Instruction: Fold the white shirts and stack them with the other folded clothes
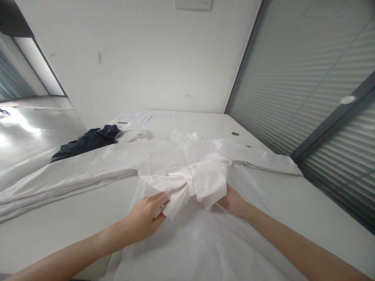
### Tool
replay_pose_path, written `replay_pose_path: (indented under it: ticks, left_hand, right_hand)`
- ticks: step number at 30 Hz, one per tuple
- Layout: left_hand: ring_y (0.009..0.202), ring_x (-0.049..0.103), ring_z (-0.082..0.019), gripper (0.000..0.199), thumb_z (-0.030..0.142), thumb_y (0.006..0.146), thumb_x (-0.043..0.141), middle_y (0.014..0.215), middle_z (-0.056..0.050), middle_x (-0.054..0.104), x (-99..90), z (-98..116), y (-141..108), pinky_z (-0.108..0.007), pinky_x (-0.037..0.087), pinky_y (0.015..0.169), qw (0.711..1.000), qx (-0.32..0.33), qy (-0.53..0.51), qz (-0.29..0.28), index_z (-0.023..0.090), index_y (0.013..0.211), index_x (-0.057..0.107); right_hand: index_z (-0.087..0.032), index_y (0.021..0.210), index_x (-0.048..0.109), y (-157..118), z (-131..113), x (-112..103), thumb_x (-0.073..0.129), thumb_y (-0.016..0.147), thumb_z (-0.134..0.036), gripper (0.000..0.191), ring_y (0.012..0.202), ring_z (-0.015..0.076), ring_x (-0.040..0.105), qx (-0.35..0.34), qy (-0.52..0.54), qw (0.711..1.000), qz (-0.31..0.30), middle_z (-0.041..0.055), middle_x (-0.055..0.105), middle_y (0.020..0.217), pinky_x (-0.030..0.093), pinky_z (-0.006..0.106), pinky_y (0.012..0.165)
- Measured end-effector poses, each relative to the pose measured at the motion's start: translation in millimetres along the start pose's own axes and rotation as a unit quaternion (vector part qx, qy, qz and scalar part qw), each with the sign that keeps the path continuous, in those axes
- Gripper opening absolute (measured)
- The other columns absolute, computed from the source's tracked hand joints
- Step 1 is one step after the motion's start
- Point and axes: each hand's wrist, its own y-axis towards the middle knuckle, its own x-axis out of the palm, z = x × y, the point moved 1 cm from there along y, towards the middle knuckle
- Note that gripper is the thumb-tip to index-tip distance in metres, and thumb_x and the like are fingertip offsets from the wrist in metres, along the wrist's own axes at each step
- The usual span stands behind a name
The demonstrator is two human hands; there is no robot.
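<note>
A white shirt [117,160] lies spread over the table, its sleeves stretched out to both sides. Its middle is bunched and raised, with a button showing on the folded part. My left hand [148,216] is closed on an edge of the white cloth, left of the bunched part. On the other side, my right hand [233,201] reaches under the raised cloth, which hides its fingers. Thin, sheer white fabric spreads below both hands toward the near edge.
Dark clothing [88,142] lies at the left edge of the white table [205,121], beside crumpled white cloth [133,134]. A wall stands behind, and a window with blinds [293,89] runs along the right.
</note>
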Motion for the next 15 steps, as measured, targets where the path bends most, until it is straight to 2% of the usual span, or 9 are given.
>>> replay_pose_path:
  ticks: [2,4,6,8,11,13,15]
  left_hand:
    - [0.082,0.065,-0.022,0.010,0.028,0.085,0.056,0.086,-0.005,0.069,-9.9,7,-5,-0.033,0.054,0.072,0.980,-0.048,-0.191,0.009,0.023,0.086,0.064]
    - [0.081,0.066,-0.021,0.017,0.036,0.086,0.060,0.088,-0.005,0.070,-17.8,13,-15,-0.032,0.055,0.070,0.926,-0.087,-0.364,0.044,0.021,0.089,0.067]
    - [0.079,0.066,-0.023,0.025,0.042,0.082,0.065,0.092,-0.006,0.072,-21.3,15,-31,-0.034,0.057,0.067,0.872,-0.121,-0.465,0.096,0.021,0.095,0.071]
    - [0.079,0.067,-0.026,0.033,0.046,0.077,0.068,0.093,-0.006,0.073,-19.8,13,-53,-0.038,0.059,0.068,0.841,-0.155,-0.500,0.136,0.024,0.101,0.074]
    - [0.095,0.069,-0.035,0.042,0.054,0.067,0.075,0.100,-0.005,0.076,-10.9,5,-93,-0.047,0.059,0.079,0.836,-0.213,-0.475,0.173,0.032,0.104,0.077]
    - [0.110,0.064,-0.041,0.045,0.057,0.056,0.081,0.107,-0.001,0.076,-3.1,2,-120,-0.053,0.056,0.086,0.834,-0.245,-0.446,0.213,0.040,0.097,0.078]
    - [0.116,0.061,-0.045,0.042,0.058,0.045,0.084,0.107,0.005,0.075,5.1,3,-144,-0.057,0.055,0.086,0.822,-0.273,-0.429,0.255,0.049,0.085,0.078]
  right_hand:
    - [-0.037,0.114,0.065,0,-2,3,0.042,0.082,-0.081,0.059,0.112,0.0290,0.065,0.030,0.053,0.998,0.014,0.0037,0.072,0.116,0.052,0.045,0.093]
    - [-0.035,0.111,0.067,-1,-6,4,0.031,0.085,-0.081,0.064,0.105,0.0282,0.068,0.038,0.065,0.997,0.019,0.0041,0.075,0.106,0.053,0.045,0.091]
    - [-0.034,0.112,0.067,-3,-10,3,0.022,0.086,-0.082,0.071,0.103,0.0281,0.069,0.054,0.073,0.996,0.019,0.0048,0.076,0.102,0.054,0.045,0.090]
    - [-0.034,0.113,0.067,-8,-13,2,0.021,0.084,-0.085,0.075,0.103,0.0289,0.069,0.082,0.100,0.991,0.030,0.0052,0.076,0.102,0.054,0.046,0.090]
    - [-0.034,0.118,0.067,-19,-17,-1,0.034,0.084,-0.081,0.066,0.107,0.0292,0.068,0.095,0.121,0.985,0.075,0.0046,0.075,0.106,0.053,0.045,0.093]
    - [-0.036,0.127,0.062,-29,-19,-3,0.044,0.087,-0.072,0.057,0.110,0.0280,0.067,0.083,0.093,0.987,0.100,0.0031,0.074,0.111,0.053,0.044,0.094]
    - [-0.038,0.137,0.054,-43,-20,-8,0.054,0.087,-0.063,0.056,0.110,0.0272,0.067,0.065,0.046,0.990,0.118,0.0022,0.073,0.115,0.054,0.043,0.092]
